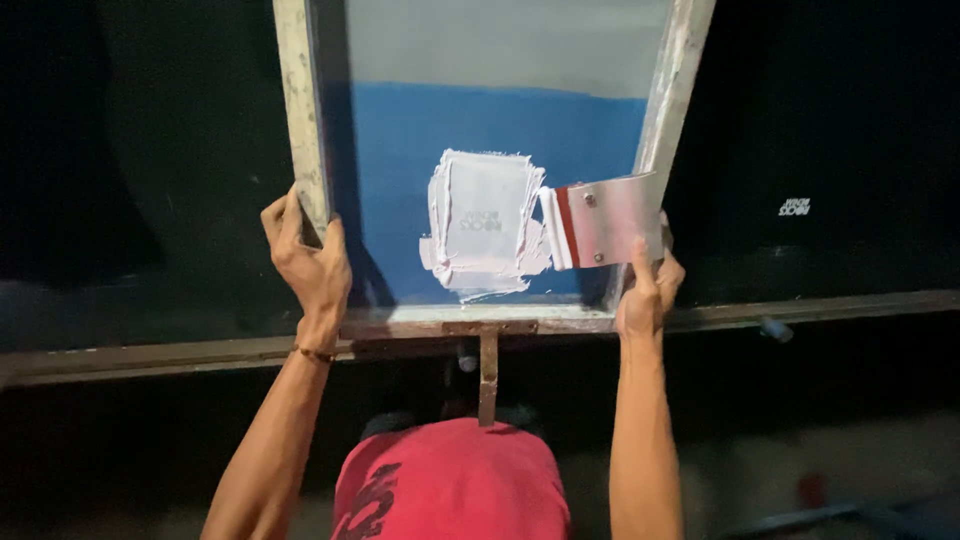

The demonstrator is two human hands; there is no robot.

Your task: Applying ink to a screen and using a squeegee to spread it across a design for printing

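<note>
- Screen-printing frame: pale, paint-crusted wood, blue mesh, lying over a black surface straight before you; white ink patch at the mesh centre.
- Your left hand: clenched round the frame's left rail, near the lower corner.
- Squeegee: metal-bladed, red and white edge touching the ink patch's right side.
- Your right hand: grasping the squeegee at the right rail.
- Step in hand, as judged: the blade is set for a pull across the ink.
- Next move calls for even pressure and a steady frame.
- Beyond: a small white print on the black surface, right.
</note>
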